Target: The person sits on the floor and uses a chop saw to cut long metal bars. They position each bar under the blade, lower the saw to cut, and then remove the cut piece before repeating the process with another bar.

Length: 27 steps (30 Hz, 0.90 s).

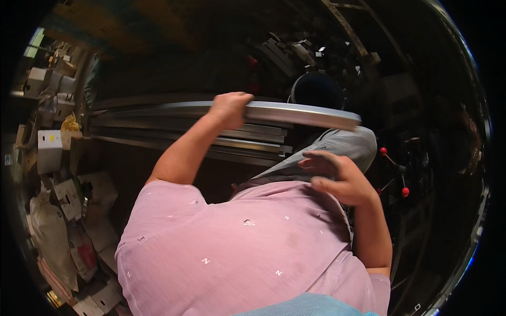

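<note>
My left hand [230, 109] is wrapped round a long silver metal bar [303, 112]. The bar runs left to right across the view, its right end above my bent knee. Below and behind it lie several more long metal bars [253, 143], side by side. My right hand [340, 176] is raised over my thigh with the fingers apart and curved. It holds nothing and is clear of the bar.
A dark round bucket [316, 90] stands beyond the bar, with a heap of metal offcuts [287, 55] behind it. Red-knobbed machine handles [405, 192] are at the right. Cardboard boxes [50, 151] and a pale sack [52, 239] crowd the left side.
</note>
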Each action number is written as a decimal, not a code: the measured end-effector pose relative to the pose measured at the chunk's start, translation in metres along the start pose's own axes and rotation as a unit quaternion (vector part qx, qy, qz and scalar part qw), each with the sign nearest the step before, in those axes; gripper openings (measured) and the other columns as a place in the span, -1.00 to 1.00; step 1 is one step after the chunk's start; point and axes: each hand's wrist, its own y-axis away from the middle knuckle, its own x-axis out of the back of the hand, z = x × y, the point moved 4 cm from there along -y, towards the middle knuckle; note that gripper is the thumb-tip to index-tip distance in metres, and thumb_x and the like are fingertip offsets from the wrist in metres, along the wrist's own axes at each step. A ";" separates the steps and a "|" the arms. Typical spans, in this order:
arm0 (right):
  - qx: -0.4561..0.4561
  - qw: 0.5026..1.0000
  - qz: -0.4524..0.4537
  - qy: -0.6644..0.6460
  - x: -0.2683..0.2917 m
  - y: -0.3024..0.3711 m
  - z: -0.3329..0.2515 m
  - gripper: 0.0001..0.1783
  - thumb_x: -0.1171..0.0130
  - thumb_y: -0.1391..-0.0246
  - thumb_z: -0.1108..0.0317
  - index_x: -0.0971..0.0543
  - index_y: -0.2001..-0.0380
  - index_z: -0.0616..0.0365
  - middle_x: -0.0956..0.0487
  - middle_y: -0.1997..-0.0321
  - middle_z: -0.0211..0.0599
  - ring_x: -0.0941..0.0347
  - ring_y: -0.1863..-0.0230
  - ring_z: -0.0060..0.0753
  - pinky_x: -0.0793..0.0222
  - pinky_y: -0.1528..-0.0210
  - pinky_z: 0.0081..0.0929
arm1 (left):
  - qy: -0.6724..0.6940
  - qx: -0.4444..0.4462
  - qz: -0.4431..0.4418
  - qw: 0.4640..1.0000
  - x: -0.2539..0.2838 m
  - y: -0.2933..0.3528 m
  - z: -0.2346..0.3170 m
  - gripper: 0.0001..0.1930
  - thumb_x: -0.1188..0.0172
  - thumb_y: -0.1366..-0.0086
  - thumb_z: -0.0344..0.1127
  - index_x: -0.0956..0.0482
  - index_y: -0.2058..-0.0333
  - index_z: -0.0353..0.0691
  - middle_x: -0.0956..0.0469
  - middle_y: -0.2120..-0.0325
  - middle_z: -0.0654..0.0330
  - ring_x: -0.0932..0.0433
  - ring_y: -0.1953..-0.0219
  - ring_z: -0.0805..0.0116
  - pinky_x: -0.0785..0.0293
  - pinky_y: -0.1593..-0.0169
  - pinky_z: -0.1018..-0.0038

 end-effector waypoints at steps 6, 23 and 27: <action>0.094 0.964 0.221 -0.112 0.059 0.096 0.007 -0.16 -0.47 -0.22 0.00 -0.46 -0.38 0.36 -0.70 -0.20 0.03 -0.65 -0.25 -0.13 -0.47 -0.37 -0.21 | -0.122 0.135 -0.087 0.979 -0.112 0.020 -0.151 -0.62 -0.31 -0.14 -0.53 -0.61 0.06 -0.03 -0.65 0.02 0.16 -0.62 -0.15 0.04 -0.63 -0.12 0.11; 0.041 0.868 0.428 -0.246 0.021 0.225 0.116 -0.26 -0.29 -0.40 -0.05 -0.47 -0.34 0.36 -0.70 -0.17 0.02 -0.68 -0.17 -0.13 -0.58 -0.25 -0.20 | -0.069 0.118 -0.316 0.939 -0.213 -0.032 -0.066 -0.47 -0.49 -0.15 -0.12 -0.70 -0.08 -0.19 -0.70 -0.07 -0.10 -0.67 -0.15 -0.11 -0.65 -0.21 0.06; 0.082 0.808 0.528 -0.249 0.037 0.296 0.130 -0.32 -0.26 -0.43 -0.02 -0.49 -0.33 0.35 -0.72 -0.13 0.01 -0.69 -0.12 -0.15 -0.61 -0.20 -0.21 | 0.011 0.022 -0.225 0.974 -0.139 -0.064 0.074 -0.54 -0.54 -0.11 0.01 -0.77 0.19 -0.27 -0.76 0.18 -0.14 -0.73 0.09 -0.14 -0.68 0.02 0.04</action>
